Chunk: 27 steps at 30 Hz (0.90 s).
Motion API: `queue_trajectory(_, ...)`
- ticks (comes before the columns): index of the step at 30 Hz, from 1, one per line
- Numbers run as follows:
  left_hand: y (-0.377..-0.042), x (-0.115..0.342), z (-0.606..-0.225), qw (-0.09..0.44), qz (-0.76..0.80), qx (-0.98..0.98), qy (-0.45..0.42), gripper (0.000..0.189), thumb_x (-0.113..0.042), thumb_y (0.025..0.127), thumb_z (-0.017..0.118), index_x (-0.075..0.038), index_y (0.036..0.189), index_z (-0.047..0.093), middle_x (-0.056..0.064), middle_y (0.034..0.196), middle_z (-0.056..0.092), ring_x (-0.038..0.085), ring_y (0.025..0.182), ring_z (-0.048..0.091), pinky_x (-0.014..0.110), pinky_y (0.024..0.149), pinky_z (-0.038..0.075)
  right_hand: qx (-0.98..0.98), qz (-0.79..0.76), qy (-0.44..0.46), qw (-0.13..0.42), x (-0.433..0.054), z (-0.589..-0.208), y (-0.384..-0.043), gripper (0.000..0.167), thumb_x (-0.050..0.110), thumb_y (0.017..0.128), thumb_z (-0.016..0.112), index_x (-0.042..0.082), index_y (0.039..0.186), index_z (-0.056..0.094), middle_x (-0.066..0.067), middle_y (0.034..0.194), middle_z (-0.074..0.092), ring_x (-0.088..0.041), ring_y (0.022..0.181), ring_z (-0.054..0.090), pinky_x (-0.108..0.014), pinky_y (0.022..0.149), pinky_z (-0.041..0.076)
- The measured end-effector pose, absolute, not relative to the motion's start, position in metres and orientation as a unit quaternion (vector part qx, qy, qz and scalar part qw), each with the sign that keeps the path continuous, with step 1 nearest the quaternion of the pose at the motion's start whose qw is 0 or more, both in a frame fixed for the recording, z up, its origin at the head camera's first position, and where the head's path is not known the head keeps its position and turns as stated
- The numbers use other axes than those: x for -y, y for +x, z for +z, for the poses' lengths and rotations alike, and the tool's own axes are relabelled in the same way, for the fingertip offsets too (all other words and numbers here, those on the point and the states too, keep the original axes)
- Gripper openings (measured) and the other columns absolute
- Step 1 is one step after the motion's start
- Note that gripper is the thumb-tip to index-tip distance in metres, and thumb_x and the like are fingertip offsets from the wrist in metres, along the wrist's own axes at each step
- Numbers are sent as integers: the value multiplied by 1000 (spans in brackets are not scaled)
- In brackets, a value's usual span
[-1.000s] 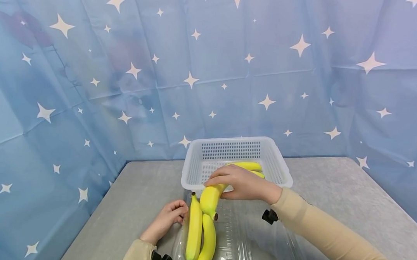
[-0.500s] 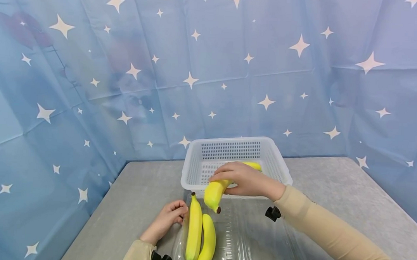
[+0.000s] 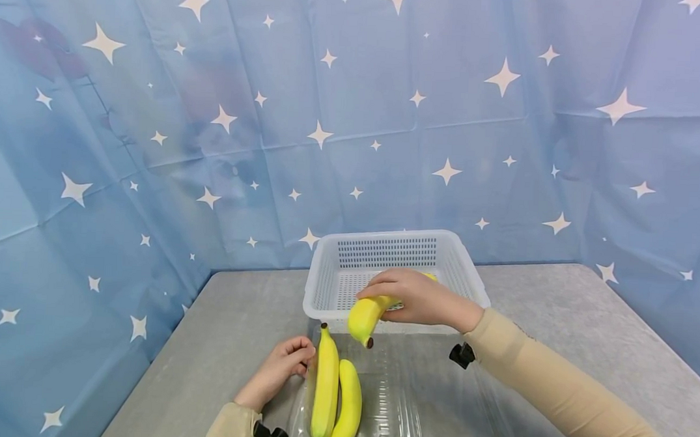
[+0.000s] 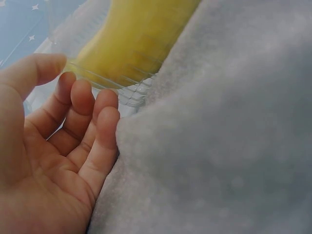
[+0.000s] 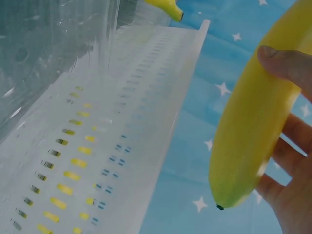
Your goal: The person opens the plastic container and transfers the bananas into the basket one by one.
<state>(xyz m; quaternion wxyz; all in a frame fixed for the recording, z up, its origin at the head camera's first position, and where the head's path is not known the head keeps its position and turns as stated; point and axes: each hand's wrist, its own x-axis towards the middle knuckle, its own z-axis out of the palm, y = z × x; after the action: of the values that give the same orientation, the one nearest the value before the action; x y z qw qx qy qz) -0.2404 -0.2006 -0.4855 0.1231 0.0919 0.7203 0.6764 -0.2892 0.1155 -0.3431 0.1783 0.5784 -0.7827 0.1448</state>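
Observation:
In the head view my right hand [image 3: 419, 296] grips a yellow banana [image 3: 366, 317] by its middle, just above the near rim of a white perforated basket [image 3: 323, 295]. The right wrist view shows the thumb on one side of that banana [image 5: 253, 126] and fingers on the other. Two bananas [image 3: 326, 393] lie side by side in the left part of a clear plastic clamshell container [image 3: 385, 415]. My left hand [image 3: 281, 369] is at the container's left edge; in the left wrist view its thumb and forefinger pinch the thin plastic rim [image 4: 105, 83].
Behind the container stands the basket, with another banana [image 3: 431, 276] mostly hidden by my right hand. The grey table [image 3: 557, 319] extends to both sides. A blue star-patterned curtain [image 3: 354, 114] hangs along the back and sides.
My right hand has lifted the banana up and back to the right, away from the two bananas in the container towards the basket. The left hand stays put.

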Motion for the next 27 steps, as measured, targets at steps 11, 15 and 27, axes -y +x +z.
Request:
queue_trajectory(11, -240, 200, -485, 124, 679, -718, 88, 13, -15, 95, 60, -4, 89, 58, 4, 78, 59, 13, 68, 56, 27, 62, 52, 804, 140, 553, 167, -122, -347, -296, 53, 13, 75, 84, 17, 124, 64, 2, 116, 64, -17, 107, 60, -35, 88, 51)
queue_trajectory(15, -240, 200, -484, 125, 679, -718, 90, 14, -16, 95, 60, -3, 89, 58, 4, 78, 58, 13, 67, 55, 27, 62, 52, 811, 143, 544, 159, -124, -348, -297, 53, 12, 75, 84, 17, 125, 64, 1, 118, 64, -19, 107, 59, -37, 88, 51)
queue_trajectory(27, -241, 200, -486, 124, 681, -716, 93, 14, -15, 96, 58, -2, 89, 57, 4, 76, 58, 12, 64, 54, 25, 60, 51, 825, 147, 522, 159, -131, -351, -303, 53, 13, 75, 84, 17, 124, 65, -2, 118, 65, -23, 106, 60, -40, 88, 51)
